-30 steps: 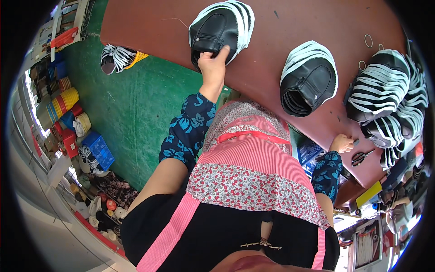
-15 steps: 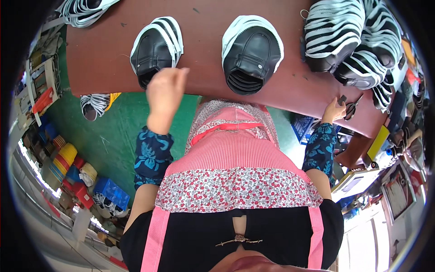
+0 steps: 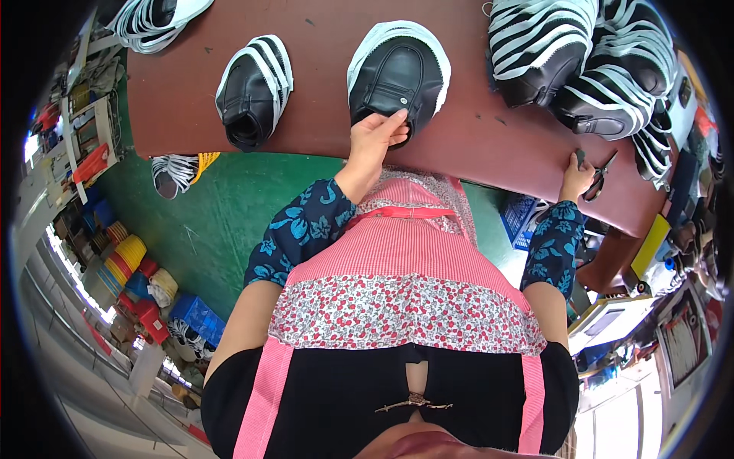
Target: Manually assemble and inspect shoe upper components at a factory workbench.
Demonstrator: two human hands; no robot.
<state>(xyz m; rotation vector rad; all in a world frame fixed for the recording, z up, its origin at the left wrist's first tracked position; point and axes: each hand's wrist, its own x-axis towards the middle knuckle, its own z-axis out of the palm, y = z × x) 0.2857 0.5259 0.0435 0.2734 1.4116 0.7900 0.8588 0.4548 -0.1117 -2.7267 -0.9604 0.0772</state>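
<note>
My left hand [image 3: 373,144] has its thumb and fingers closed on the opening edge of a black shoe upper [image 3: 397,80] with a white serrated border, the top one of a stack near the table's middle. To the left lies a smaller stack of black uppers [image 3: 248,103] with white edges, untouched. Over at the right table edge, my right hand [image 3: 579,180] pinches a small dark piece [image 3: 579,157], too small to name. A pair of dark-handled scissors [image 3: 599,183] lies just right of that hand.
Several white-edged upper stacks [image 3: 543,46] crowd the table's right side. Another bundle [image 3: 157,23] sits at the far left. The brown table [image 3: 321,76] has its near edge before me. A blue crate [image 3: 518,218] stands below at right, and colored tubs [image 3: 126,256] at left.
My left hand has moved right from the smaller stack to the middle stack and now grips its top upper. My right hand stays near the scissors.
</note>
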